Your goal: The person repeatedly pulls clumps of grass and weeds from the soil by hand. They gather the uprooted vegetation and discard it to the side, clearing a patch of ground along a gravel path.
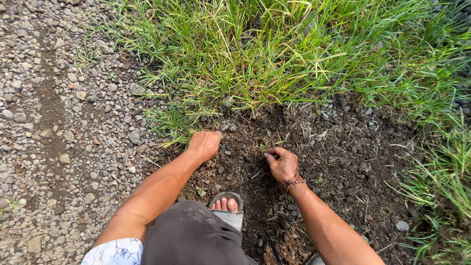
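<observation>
My left hand (204, 144) is closed around the base of a small grass tuft (171, 122) at the edge of the gravel. My right hand (281, 164), with a brown bead bracelet (293, 182) at the wrist, pinches a few thin grass blades (265, 146) sprouting from the bare dark soil (338, 162). Both hands are low, touching the ground. My knee in dark trousers and a sandalled foot (226, 203) are between my arms.
A thick band of tall green grass (294, 54) fills the top and runs down the right side. Grey gravel with small stones (59, 122) covers the left. Loose pebbles and dry roots lie scattered on the soil patch.
</observation>
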